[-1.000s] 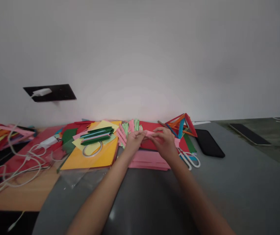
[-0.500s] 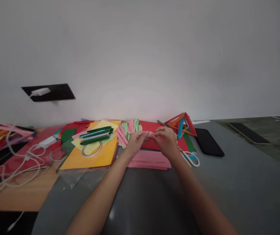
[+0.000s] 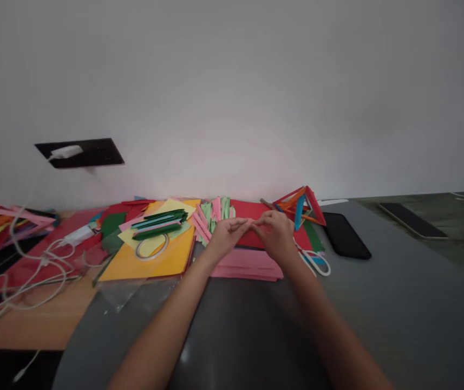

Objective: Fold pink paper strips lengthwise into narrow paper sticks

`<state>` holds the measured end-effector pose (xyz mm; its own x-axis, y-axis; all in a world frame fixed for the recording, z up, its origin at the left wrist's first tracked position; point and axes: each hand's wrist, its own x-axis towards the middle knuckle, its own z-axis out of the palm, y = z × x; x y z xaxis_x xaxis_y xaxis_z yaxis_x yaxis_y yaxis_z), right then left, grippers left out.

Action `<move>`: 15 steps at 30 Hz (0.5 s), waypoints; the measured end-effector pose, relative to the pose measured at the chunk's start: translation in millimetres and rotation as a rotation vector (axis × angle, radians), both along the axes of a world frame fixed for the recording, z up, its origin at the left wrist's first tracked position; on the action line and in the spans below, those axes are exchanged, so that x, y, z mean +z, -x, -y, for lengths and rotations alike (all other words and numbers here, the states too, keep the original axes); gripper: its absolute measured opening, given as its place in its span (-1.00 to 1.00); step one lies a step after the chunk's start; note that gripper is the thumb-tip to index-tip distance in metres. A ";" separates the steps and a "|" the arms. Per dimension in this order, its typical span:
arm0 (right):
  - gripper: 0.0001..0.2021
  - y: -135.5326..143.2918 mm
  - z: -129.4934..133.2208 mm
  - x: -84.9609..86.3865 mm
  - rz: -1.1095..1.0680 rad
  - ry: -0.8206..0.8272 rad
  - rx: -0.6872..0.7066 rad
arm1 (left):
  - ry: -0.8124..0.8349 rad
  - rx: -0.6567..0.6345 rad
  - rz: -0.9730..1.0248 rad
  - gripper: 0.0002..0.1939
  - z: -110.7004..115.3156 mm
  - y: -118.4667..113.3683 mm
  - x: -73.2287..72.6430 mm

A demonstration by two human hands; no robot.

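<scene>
My left hand (image 3: 229, 234) and my right hand (image 3: 274, 232) meet fingertip to fingertip above a red sheet (image 3: 252, 210). Pinched between them is a small piece of pink paper (image 3: 250, 223), mostly covered by the fingers. Just below the hands lie stacked pink paper strips (image 3: 246, 265) on the grey table. To the left, pink and light green folded strips (image 3: 215, 214) are bunched together. White-handled scissors (image 3: 319, 264) rest beside my right wrist, their blades partly hidden.
Yellow sheets (image 3: 150, 269) carry dark green strips (image 3: 158, 232) and a tape roll (image 3: 151, 247). A frame of coloured paper sticks (image 3: 300, 208) stands at the back. Right of it lies a black phone (image 3: 346, 236). White cables (image 3: 45, 262) tangle at left, and a wall rises behind.
My fingertips have drawn closer together over the pink paper, so less of it shows. My left fingers look straighter. Everything on the table stays in place.
</scene>
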<state>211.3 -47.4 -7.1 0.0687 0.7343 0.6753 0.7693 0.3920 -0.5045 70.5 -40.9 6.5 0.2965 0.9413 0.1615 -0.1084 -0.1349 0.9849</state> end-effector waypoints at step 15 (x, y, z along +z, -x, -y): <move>-0.78 -20.9 -6.1 0.6 0.092 0.010 0.134 | -0.048 0.042 0.005 -0.69 -3.4 -0.2 -3.4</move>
